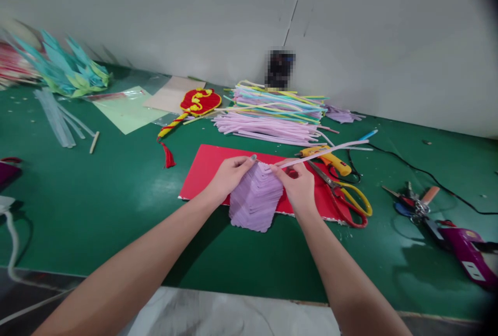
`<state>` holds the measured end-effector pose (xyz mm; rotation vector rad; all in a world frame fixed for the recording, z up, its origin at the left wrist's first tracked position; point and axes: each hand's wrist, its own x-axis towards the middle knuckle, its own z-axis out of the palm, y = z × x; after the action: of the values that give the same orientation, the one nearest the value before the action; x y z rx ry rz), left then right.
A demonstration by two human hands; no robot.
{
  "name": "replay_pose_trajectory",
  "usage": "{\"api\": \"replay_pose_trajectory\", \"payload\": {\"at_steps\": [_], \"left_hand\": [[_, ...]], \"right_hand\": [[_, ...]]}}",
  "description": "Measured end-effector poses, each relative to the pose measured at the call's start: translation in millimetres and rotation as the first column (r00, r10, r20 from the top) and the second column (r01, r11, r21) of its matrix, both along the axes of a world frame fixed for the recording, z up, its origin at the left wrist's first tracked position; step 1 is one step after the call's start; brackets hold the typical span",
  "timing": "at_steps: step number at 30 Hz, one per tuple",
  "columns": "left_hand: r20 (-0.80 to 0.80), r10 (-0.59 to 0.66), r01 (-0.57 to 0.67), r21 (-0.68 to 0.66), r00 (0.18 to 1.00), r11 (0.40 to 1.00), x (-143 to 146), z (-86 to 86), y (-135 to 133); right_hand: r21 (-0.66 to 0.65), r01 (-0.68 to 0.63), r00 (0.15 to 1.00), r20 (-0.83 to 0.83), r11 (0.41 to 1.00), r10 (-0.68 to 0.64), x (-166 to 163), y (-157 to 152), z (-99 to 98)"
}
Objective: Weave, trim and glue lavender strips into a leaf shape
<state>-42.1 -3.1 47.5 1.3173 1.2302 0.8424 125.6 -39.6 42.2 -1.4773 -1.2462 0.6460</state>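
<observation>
A lilac piece woven from folded strips (256,198) rests on a red sheet (204,170) in the middle of the green table. My left hand (229,176) grips its upper left edge, fingers closed on it. My right hand (299,186) pinches the near end of a long pale lilac strip (330,151) at the piece's top right corner. The strip runs up and to the right, over the tools.
Yellow-handled scissors (348,196) and a yellow glue gun (330,159) lie right of the red sheet. Behind it sits a pile of pastel strips (272,115) and a red-and-yellow ornament with tassel (192,108). Keys (412,204) and a purple device (467,253) lie far right.
</observation>
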Motion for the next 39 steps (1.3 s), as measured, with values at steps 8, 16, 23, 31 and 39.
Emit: {"api": "replay_pose_trajectory", "payload": {"at_steps": [8,16,23,31,39], "left_hand": [[0.058,0.011,-0.01,-0.023,0.998,1.0,1.7,2.1,-0.2],[0.072,0.004,-0.006,0.021,0.997,1.0,1.3,-3.4,0.8],[-0.03,0.004,0.0,0.142,1.0,0.99,0.7,-2.6,1.8],[-0.205,-0.238,0.313,0.598,0.95,0.738,-9.0,20.6,-3.5],[-0.248,-0.224,0.328,0.555,0.942,0.764,-9.9,21.9,-7.0]], "right_hand": [[-0.061,-0.007,0.997,-0.071,0.998,0.003,1.2,1.1,-5.4],[-0.064,-0.113,0.98,-0.172,0.991,0.101,2.6,1.6,-1.2],[-0.024,-0.137,0.975,-0.178,0.99,0.13,0.3,0.6,1.5],[-0.027,-0.152,0.974,-0.174,0.988,0.145,5.0,-0.7,7.8],[0.006,-0.21,0.954,-0.216,0.978,0.206,5.8,-2.0,12.5]]}}
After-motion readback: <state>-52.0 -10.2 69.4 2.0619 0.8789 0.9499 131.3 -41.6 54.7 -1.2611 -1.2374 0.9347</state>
